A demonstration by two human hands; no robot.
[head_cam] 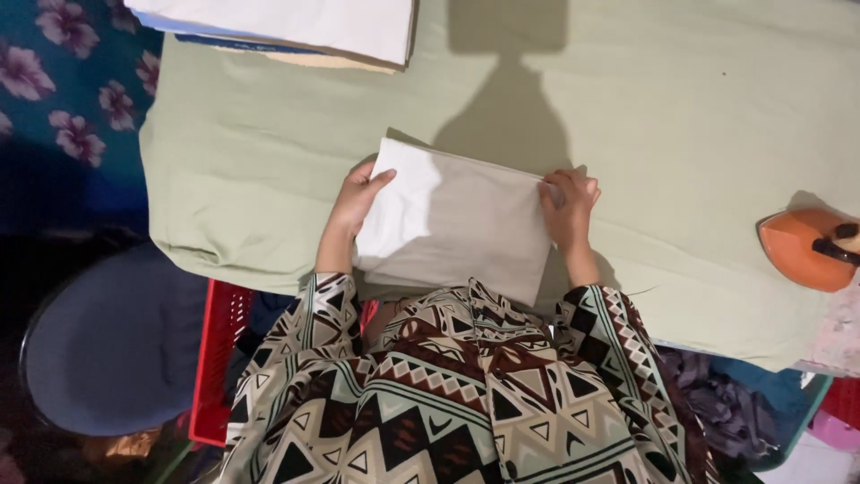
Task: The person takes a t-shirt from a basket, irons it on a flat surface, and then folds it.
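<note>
Two hands hold one folded white cloth (452, 224) on the green sheet (681, 116): left hand (361, 195) grips its left edge, right hand (570, 202) fingers curl on its right edge; orange iron (806, 248) far right of it.

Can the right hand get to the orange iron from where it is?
Probably yes. The right hand rests on the folded white cloth, and only bare green sheet lies between it and the orange iron. Nothing blocks that path.

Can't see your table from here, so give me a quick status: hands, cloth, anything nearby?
Left hand and right hand grip opposite edges of folded white cloth. Cloth flat on green sheet. Orange iron at right, apart.
</note>
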